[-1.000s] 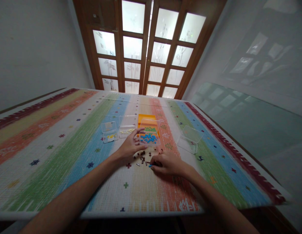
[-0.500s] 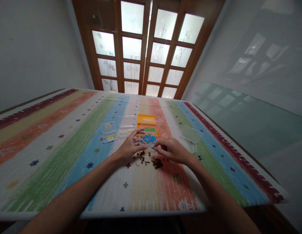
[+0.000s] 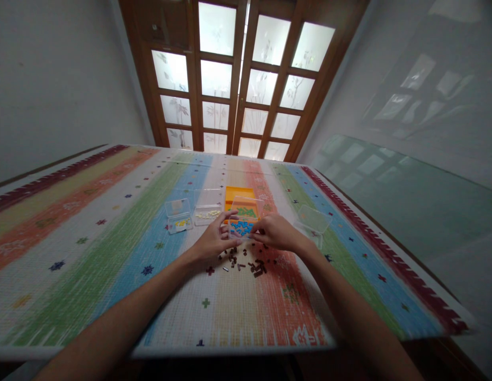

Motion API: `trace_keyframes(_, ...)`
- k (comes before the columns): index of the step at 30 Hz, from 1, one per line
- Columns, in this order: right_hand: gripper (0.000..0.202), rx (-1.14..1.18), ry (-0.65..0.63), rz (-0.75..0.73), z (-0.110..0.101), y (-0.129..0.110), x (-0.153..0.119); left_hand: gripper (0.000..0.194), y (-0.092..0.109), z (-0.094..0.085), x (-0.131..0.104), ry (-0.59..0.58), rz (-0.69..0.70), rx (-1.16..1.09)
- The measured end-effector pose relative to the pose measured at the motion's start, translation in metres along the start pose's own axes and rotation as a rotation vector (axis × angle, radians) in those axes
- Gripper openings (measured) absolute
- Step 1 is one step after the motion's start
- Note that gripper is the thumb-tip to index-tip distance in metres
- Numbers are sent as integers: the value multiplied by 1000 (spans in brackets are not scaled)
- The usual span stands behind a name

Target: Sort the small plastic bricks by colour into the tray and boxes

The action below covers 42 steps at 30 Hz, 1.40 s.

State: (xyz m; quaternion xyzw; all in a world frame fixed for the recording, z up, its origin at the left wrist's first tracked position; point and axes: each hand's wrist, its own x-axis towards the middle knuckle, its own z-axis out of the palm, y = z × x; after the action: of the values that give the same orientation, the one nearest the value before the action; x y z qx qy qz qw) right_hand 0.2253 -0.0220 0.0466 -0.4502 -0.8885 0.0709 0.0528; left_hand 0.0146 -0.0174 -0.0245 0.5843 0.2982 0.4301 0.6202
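A clear box of small blue pieces [image 3: 240,227] stands between my hands. Its left side is held by my left hand [image 3: 214,236], the thumb at the near edge and the fingers behind. At the box's right edge is my right hand [image 3: 275,233], its fingertips pinched together over the blue pieces; whatever they hold is too small to make out. Loose dark brown pieces [image 3: 257,268] lie scattered on the cloth nearer to me. Green pieces [image 3: 246,212] show just behind the blue ones.
An orange tray [image 3: 240,193] lies behind the boxes. To the left are open clear boxes with yellow pieces [image 3: 182,223] and cream pieces [image 3: 209,215]. Another open clear box [image 3: 312,219] stands on the right. A striped cloth [image 3: 178,296] covers the table.
My right hand has moved up and slightly forward, from the box's near right corner to over its right side. The blue piece at its fingertips no longer shows. My left hand stays on the box.
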Motion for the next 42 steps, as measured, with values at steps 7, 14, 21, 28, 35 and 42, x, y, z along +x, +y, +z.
trace_keyframes(7, 22, 113, 23, 26, -10, -2, 0, 73, 2, 1, -1, -6, 55, 21)
trace_keyframes(14, 26, 111, -137, 36, -22, -7, -10, 78, -3, -2, 2, -10, 33, 1)
trace_keyframes(21, 28, 114, -106, 65, -14, -11, -13, 79, -4, -2, 1, -26, 26, -26)
trace_keyframes(28, 29, 164, -71, 62, -10, -7, -16, 76, -1, -2, 1, -10, 51, -9)
trace_keyframes(35, 20, 206, -93, 56, -8, -4, -16, 75, 0, 0, 1, -8, 42, -20)
trace_keyframes(42, 16, 388, -104, 35, -1, 1, -13, 77, -1, -1, 2, -38, 29, -42)
